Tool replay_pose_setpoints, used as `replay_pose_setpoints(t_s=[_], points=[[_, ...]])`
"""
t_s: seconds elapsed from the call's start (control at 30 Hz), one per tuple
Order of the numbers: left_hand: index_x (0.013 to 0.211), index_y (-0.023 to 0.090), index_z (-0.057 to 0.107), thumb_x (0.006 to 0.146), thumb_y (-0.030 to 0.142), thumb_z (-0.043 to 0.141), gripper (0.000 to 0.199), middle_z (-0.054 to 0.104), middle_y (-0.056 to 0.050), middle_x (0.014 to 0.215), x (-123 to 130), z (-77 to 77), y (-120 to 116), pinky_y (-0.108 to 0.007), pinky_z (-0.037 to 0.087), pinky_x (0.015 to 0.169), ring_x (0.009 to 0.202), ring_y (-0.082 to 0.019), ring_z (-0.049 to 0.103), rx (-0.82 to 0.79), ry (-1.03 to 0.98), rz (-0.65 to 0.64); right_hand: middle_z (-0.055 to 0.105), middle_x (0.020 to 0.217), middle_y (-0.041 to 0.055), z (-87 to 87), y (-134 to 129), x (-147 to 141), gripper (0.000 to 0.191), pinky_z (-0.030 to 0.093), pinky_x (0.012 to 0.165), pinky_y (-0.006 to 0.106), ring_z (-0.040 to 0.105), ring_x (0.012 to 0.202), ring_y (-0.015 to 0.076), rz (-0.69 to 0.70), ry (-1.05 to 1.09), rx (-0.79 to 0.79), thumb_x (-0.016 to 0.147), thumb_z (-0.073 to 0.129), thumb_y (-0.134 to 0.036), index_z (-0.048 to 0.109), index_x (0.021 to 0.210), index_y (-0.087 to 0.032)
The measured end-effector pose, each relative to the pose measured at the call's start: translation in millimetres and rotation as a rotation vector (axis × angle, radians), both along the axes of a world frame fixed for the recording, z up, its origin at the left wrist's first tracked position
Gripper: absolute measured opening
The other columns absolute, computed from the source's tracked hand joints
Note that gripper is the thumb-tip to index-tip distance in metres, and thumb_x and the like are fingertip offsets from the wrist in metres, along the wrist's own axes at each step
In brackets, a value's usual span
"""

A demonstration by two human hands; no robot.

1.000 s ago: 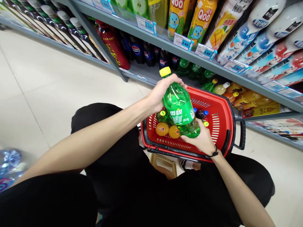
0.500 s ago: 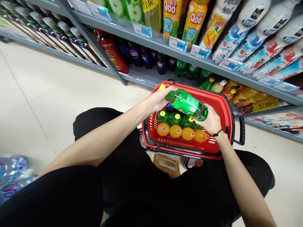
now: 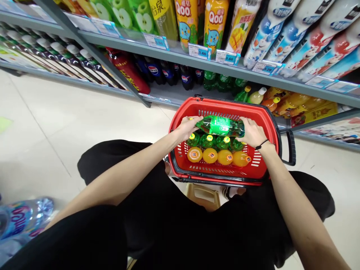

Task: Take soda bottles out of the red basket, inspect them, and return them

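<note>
A green bottle [image 3: 221, 126] lies sideways over the red basket [image 3: 225, 176], held between both hands. My left hand [image 3: 189, 126] grips its narrower left end; my right hand [image 3: 254, 133], with a black band at the wrist, clasps its right end. Beneath it in the basket stand several green bottles [image 3: 208, 141] with yellow caps. Nearer to me is a row of several orange bottles [image 3: 225, 157]. What lies behind the held bottle is mostly hidden.
A grey shelf [image 3: 168, 47] with drinks spans the top. Dark cola bottles [image 3: 187, 78] and a red bottle [image 3: 128, 71] stand on its lower level. The basket's black handle [image 3: 291, 147] sticks out right. Large water bottles [image 3: 25, 217] lie at the lower left. A beige stool [image 3: 203, 195] is below the basket.
The held green bottle has gone from tilted to nearly level and sits slightly lower, with both hands still on it. The camera view has shifted a little.
</note>
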State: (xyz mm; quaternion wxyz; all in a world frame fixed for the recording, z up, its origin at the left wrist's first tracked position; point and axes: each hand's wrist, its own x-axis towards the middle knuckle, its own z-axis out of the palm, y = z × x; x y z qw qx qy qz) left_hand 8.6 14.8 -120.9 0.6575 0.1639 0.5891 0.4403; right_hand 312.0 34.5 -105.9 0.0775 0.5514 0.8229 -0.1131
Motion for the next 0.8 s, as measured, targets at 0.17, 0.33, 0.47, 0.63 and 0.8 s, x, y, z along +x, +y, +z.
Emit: replay_pose_setpoints(t_s=[0.17, 0.33, 0.47, 0.63, 0.8], points=[[0.087, 0.010, 0.070, 0.088, 0.022, 0.078, 0.014, 0.075, -0.010, 0.087, -0.8, -5.6, 1.1, -0.040, 0.055, 0.102, 0.086, -0.018, 0.071, -0.045, 0.133, -0.097, 0.054, 0.146, 0.0203, -11.5, -0.6, -3.8, 0.091, 0.056, 0.095, 0.052, 0.053, 0.133, 0.0391, 0.010, -0.077, -0.038, 0.082, 0.080, -0.038, 0.036, 0.157, -0.012], [0.085, 0.011, 0.068, 0.093, 0.028, 0.075, 0.019, 0.076, -0.013, 0.098, 0.0, -9.8, 4.1, -0.039, 0.057, 0.101, 0.095, -0.020, 0.073, -0.048, 0.262, -0.202, 0.055, 0.144, 0.0199, -16.8, -1.0, -4.2, 0.086, 0.056, 0.094, 0.051, 0.055, 0.130, 0.0382, 0.034, -0.115, -0.029, 0.086, 0.078, -0.042, 0.038, 0.155, -0.011], [0.090, 0.012, 0.069, 0.100, 0.031, 0.062, 0.023, 0.076, -0.016, 0.110, 3.1, -8.3, 3.6, -0.035, 0.059, 0.094, 0.103, -0.022, 0.073, -0.078, 0.459, -0.317, 0.056, 0.141, 0.0207, -25.9, -1.5, 2.3, 0.078, 0.056, 0.089, 0.049, 0.058, 0.125, 0.0385, 0.079, -0.102, 0.003, 0.089, 0.071, -0.043, 0.039, 0.153, -0.011], [0.096, 0.011, 0.075, 0.101, 0.047, 0.056, 0.041, 0.078, -0.016, 0.102, 0.1, -10.3, 6.0, -0.038, 0.055, 0.100, 0.106, -0.029, 0.074, -0.118, 0.774, -0.546, 0.056, 0.136, 0.0210, -44.6, -2.8, 6.5, 0.068, 0.051, 0.081, 0.047, 0.056, 0.120, 0.0385, 0.077, -0.098, 0.008, 0.099, 0.057, -0.049, 0.039, 0.152, -0.012], [0.137, 0.004, 0.064, 0.103, 0.059, 0.045, 0.067, 0.068, -0.026, 0.134, -0.3, -2.3, 5.2, -0.045, 0.051, 0.109, 0.129, -0.038, 0.065, -0.139, 1.017, -0.740, 0.053, 0.129, 0.0233, -73.4, -4.8, 15.6, 0.069, 0.048, 0.076, 0.048, 0.053, 0.116, 0.0407, 0.064, -0.081, 0.084, 0.099, 0.046, -0.052, 0.036, 0.153, -0.010]])
